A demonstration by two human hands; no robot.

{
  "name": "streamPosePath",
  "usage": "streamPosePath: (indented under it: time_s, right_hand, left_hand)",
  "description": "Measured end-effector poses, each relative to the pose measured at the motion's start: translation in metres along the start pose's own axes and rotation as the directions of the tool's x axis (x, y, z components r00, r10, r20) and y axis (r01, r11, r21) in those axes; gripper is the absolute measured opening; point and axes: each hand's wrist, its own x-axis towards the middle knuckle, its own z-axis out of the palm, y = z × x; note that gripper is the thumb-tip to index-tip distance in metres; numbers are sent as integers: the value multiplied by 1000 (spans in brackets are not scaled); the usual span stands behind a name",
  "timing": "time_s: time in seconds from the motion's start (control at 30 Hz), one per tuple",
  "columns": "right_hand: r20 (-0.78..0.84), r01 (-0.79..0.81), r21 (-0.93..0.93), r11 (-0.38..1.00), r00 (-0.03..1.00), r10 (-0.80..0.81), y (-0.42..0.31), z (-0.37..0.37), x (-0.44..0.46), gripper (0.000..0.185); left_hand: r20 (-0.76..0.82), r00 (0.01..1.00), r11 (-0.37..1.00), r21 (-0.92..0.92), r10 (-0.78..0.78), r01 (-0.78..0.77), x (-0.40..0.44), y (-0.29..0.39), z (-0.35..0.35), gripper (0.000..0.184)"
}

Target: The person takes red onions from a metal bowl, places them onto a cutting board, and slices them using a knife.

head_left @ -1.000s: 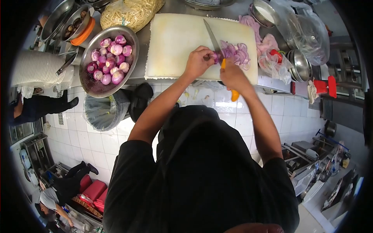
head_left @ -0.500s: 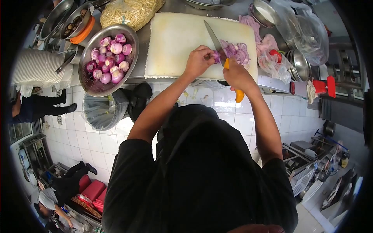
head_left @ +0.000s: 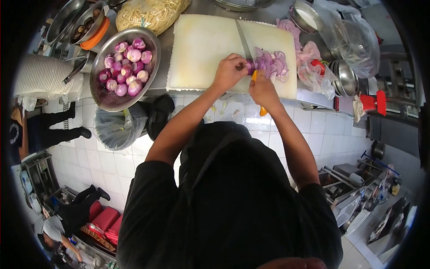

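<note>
On the white cutting board (head_left: 201,49), my left hand (head_left: 230,71) has its fingers curled around a piece of red onion (head_left: 250,66). My right hand (head_left: 263,92) is wrapped round the yellow handle of a kitchen knife (head_left: 244,40). The blade stands right beside the fingertips of my left hand, against the onion, and its tip points to the far side of the board. Sliced red onion (head_left: 277,65) lies in a loose pile to the right of the blade. A perforated metal colander (head_left: 99,92) with several peeled red onions (head_left: 126,69) stands left of the board.
A bag of noodles (head_left: 148,15) sits behind the colander. Pink cloth (head_left: 309,53), a plastic bag (head_left: 316,78) and metal bowls (head_left: 346,76) are right of the board. Below the counter is a lined bin (head_left: 117,130). Two other people stand at the far left.
My right hand and the knife have moved left, bringing the blade close to my left fingers. The sliced onion has spread a little. My left hand has stayed nearly in place.
</note>
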Motion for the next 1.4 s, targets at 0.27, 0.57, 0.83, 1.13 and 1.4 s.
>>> streamPosePath:
  time_s: [0.27,0.57,0.83,1.13,1.4]
  right_hand:
    - [-37,75,-154,985,996,-82,29,-22,15,34]
    - [63,27,-16,999,998,-26,21,-47,5,37]
    - [128,-83,88,993,989,71,7,-40,-30,37]
    - [245,-194,75,978,955,170,-34,-67,-48,36]
    - [-15,48,55,997,999,-48,0,-1,-2,29]
  left_hand:
    - [17,1000,999,37,16,-16,-3,-1,0,15]
    - [473,854,843,350,217,-408,33,-2,-18,19]
    - [120,907,902,217,-403,372,16,7,-11,21]
    - [-60,884,884,31,-465,467,1,19,7,20]
    - [-133,901,911,-65,-413,408,-6,6,13,18]
